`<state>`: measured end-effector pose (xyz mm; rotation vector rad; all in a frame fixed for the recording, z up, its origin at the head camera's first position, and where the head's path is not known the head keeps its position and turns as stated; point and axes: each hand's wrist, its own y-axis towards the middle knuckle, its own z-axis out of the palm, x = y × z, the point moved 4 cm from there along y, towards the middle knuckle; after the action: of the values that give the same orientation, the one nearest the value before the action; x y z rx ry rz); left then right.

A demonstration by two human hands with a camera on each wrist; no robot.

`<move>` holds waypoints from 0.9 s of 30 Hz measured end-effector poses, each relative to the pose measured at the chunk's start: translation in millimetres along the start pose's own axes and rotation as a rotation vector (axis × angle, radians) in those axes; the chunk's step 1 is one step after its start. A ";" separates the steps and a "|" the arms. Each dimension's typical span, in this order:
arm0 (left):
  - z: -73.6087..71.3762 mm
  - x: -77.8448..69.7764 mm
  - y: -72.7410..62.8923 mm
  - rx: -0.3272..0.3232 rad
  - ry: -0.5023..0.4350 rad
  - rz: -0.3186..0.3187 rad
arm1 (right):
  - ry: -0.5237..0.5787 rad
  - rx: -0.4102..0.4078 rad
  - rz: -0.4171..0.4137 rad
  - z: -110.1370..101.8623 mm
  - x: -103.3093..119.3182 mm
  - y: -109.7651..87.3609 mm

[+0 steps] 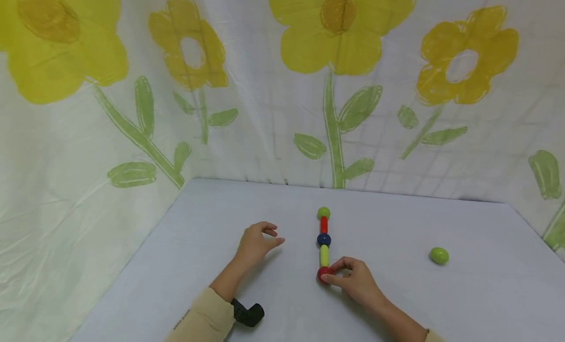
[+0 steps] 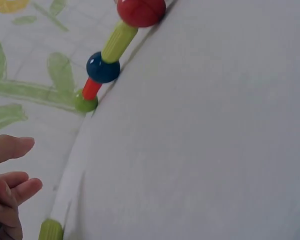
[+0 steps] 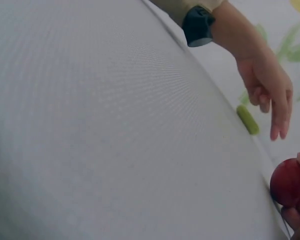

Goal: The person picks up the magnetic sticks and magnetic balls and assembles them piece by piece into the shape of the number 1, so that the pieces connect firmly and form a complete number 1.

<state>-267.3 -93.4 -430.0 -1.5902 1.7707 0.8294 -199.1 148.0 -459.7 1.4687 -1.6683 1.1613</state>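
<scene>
A straight chain lies on the white table, joined from a green ball (image 1: 323,213), a red rod (image 1: 324,225), a blue ball (image 1: 324,240), a yellow-green rod (image 1: 324,256) and a red ball (image 1: 324,274) at the near end. With thumb and fingers, my right hand (image 1: 358,284) pinches that red ball (image 3: 288,182). Left of the chain hovers my left hand (image 1: 256,245), thumb apart from the bent fingers, holding nothing. A separate yellow-green rod (image 2: 51,230) shows near the left hand in both wrist views; the head view does not show it.
Off to the right a loose green ball (image 1: 439,255) rests on the table (image 1: 273,195). A black camera mount (image 1: 249,315) sticks out from the left wrist. Behind the table hangs a white curtain (image 1: 256,150) printed with yellow flowers.
</scene>
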 end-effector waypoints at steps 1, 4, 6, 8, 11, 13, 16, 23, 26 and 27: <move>-5.5 3.8 1.0 -0.024 0.015 0.008 | 0.000 0.004 -0.007 0.1 -0.2 0.0; -21.2 15.7 4.3 -0.056 0.043 0.022 | -0.001 0.007 -0.017 0.0 -1.0 0.0; -30.8 22.3 5.8 -0.051 0.054 0.027 | 0.001 0.006 -0.015 -0.2 -1.4 0.1; -38.9 29.3 7.2 -0.036 0.063 0.026 | 0.002 0.005 -0.009 -0.4 -1.7 0.3; -47.7 39.4 8.3 -0.005 0.076 0.018 | -0.002 0.000 -0.001 -0.5 -1.9 0.8; -51.7 45.3 8.6 0.009 0.086 0.014 | -0.006 -0.003 0.005 -0.4 -2.2 1.0; -55.4 50.8 9.0 0.016 0.101 0.026 | -0.013 -0.008 0.011 -0.4 -2.6 1.0; -52.2 61.4 12.6 0.019 0.160 0.066 | -0.015 -0.002 0.008 0.3 -2.9 1.0; -47.5 63.6 14.4 0.023 0.152 0.081 | -0.017 -0.003 0.006 -0.3 -3.3 1.4; -46.3 63.7 14.8 0.021 0.149 0.087 | -0.018 -0.005 0.007 -0.5 -3.4 1.6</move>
<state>-289.4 -167.6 -450.8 -1.6072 1.9585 0.7466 -200.0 149.9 -462.8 1.4763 -1.6883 1.1496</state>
